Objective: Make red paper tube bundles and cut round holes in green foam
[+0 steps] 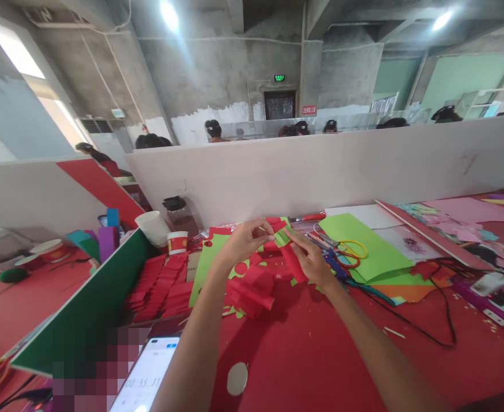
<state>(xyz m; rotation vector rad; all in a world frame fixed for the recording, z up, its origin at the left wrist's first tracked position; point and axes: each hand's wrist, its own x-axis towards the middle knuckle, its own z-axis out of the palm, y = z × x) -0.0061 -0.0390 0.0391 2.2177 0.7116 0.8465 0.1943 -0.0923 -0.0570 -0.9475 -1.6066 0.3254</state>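
My right hand (311,254) grips a red paper tube (292,263) with a light green paper band (282,236) around its upper part. The tube is tilted above the table. Close to the band, my left hand (252,237) has its fingers pinched together; what is between them is too small to make out. Below my hands lies a pile of crumpled and cut red paper (252,292), mixed with green scraps. Beside the pile, a green sheet with cut-out holes (200,272) lies partly behind my left forearm.
Stacked red paper pieces (157,286) lie left, along a green divider (84,309). A paper cup (177,242) and a lidded jug (178,214) stand behind. Scissors (349,254), green sheets (366,246) and a black cable (424,332) are right. A phone (146,366) lies near front.
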